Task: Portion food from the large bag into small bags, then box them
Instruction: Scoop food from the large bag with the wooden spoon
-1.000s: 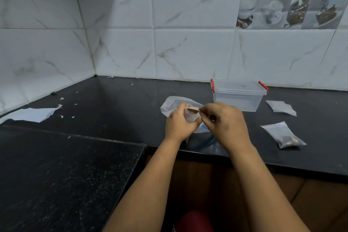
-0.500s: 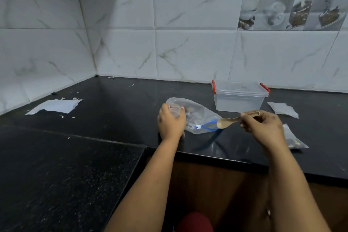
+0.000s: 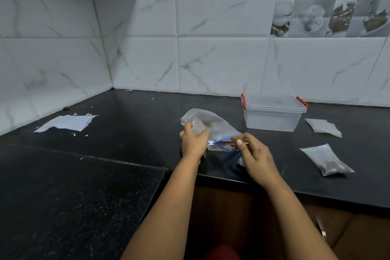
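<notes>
Spoon going into the large bag on the black desk.

The large bag point(image 3: 213, 127) lies mid-desk point(image 3: 126, 133); the left hand point(image 3: 194, 143) grips bunched plastic, the right hand point(image 3: 252, 155) pinches a spoon point(image 3: 229, 143) in the bag's blue-rimmed mouth. A lidded box point(image 3: 273, 114) stands just behind.

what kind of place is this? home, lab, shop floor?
Most likely a home kitchen. A black stone countertop runs into a corner, the wall tiles carry printed cups and desserts, and a clear plastic box with red clips stands by a filled small bag.
</notes>
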